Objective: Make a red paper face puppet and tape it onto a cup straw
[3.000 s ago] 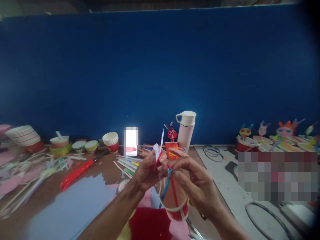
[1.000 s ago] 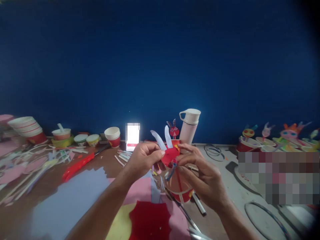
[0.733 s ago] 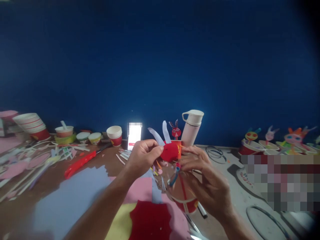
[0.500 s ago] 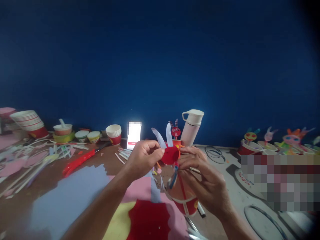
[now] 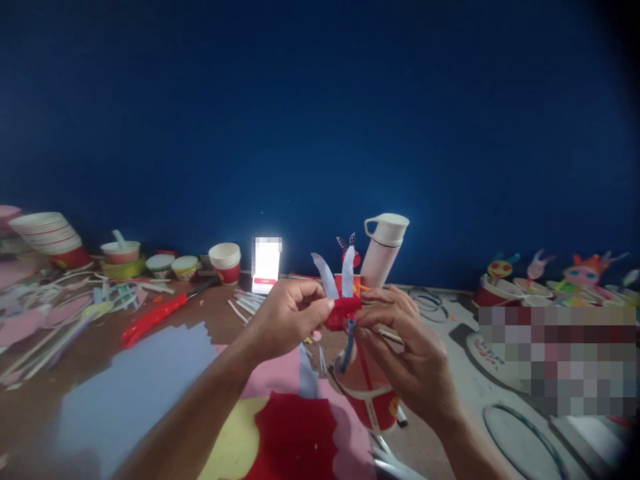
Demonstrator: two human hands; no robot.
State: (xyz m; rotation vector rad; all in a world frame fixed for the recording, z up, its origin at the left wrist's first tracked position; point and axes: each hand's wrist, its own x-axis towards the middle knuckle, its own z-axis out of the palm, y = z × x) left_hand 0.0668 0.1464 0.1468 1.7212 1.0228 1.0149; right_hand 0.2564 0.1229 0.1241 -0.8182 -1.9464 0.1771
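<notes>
A red cutout (image 5: 345,310) with two pale, rabbit-like ears (image 5: 326,276) is held up at the middle. My left hand (image 5: 295,313) pinches its left edge between thumb and fingers. From the other side, the bent fingers of my right hand (image 5: 407,340) close on its right edge, and their tips are partly hidden. Directly below the fingertips a blue tube (image 5: 347,347) slants down into a red-and-white paper cup (image 5: 373,408). A red strip (image 5: 365,367) also runs through the cup's mouth.
Felt-like sheets in blue (image 5: 135,393), yellow and red (image 5: 297,437) cover the near table. A red-handled cutter (image 5: 155,320) lies left. Behind stand stacked cups (image 5: 225,263), a lit phone (image 5: 267,267) and a white bottle (image 5: 384,250). Cups with decorated heads (image 5: 587,275) line the right.
The red cutout has tipped, its face now looking folded or foreshortened, and its ears have swung slightly right. Both hands keep their grip in nearly the same place. The view has shifted a little.
</notes>
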